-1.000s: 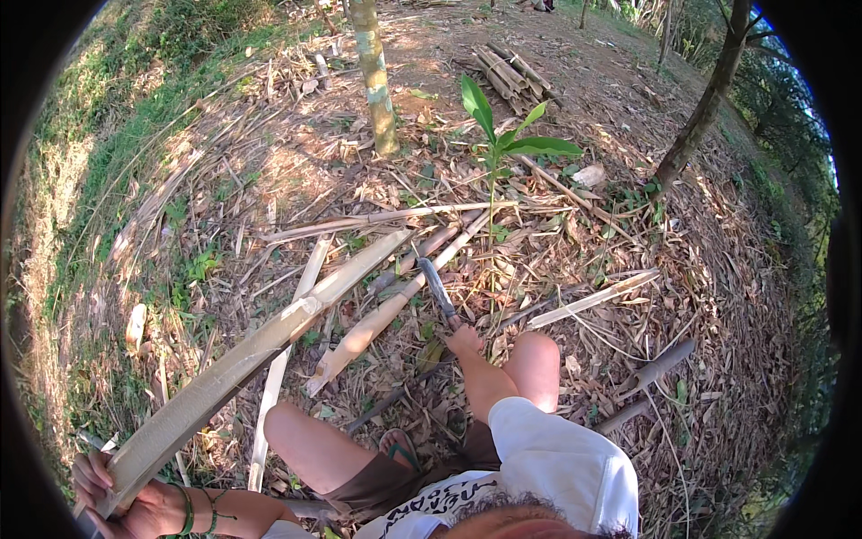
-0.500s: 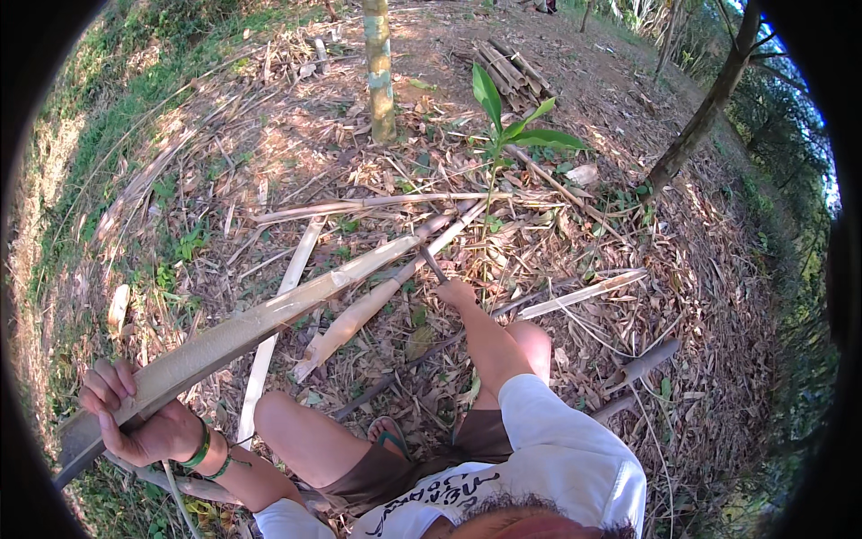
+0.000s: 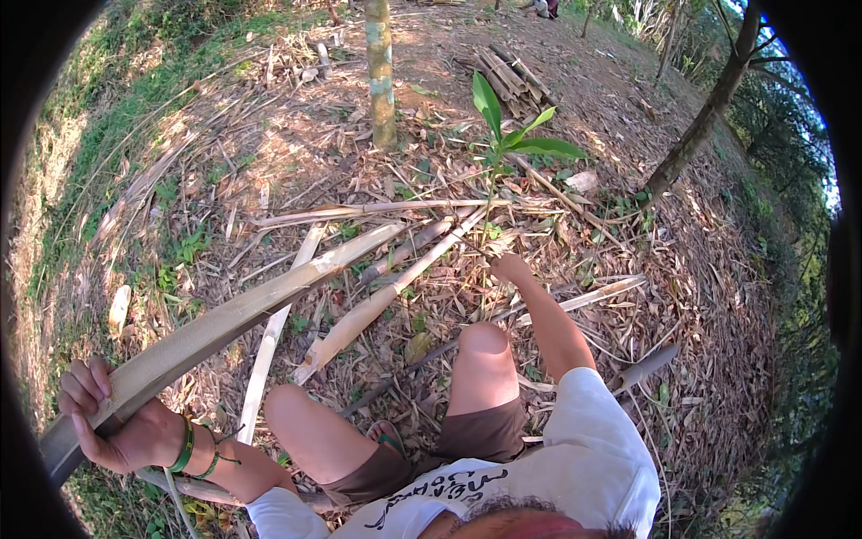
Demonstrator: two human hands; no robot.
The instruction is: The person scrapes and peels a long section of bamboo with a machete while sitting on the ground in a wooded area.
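Observation:
I squat on leaf-littered ground. My left hand [image 3: 117,422], with green bands on the wrist, grips the near end of a long, wide split bamboo slat [image 3: 251,310] that runs up and to the right towards the middle. My right hand [image 3: 510,267] reaches forward past my right knee [image 3: 485,346], fist closed on a dark knife whose blade barely shows among the litter. It sits just beyond the far ends of the slat and of a thinner bamboo piece [image 3: 377,305].
A pale bamboo strip [image 3: 269,346] lies under the slat. An upright bamboo stem [image 3: 382,81] and a green-leafed plant [image 3: 507,135] stand ahead, with stacked cut bamboo [image 3: 512,76] behind. A tree trunk [image 3: 700,126] leans at right; a short bamboo tube [image 3: 646,364] lies nearby.
My left hand has lifted the near end of the slat higher into view. My right hand has reached further forward, and the knife blade is now barely visible.

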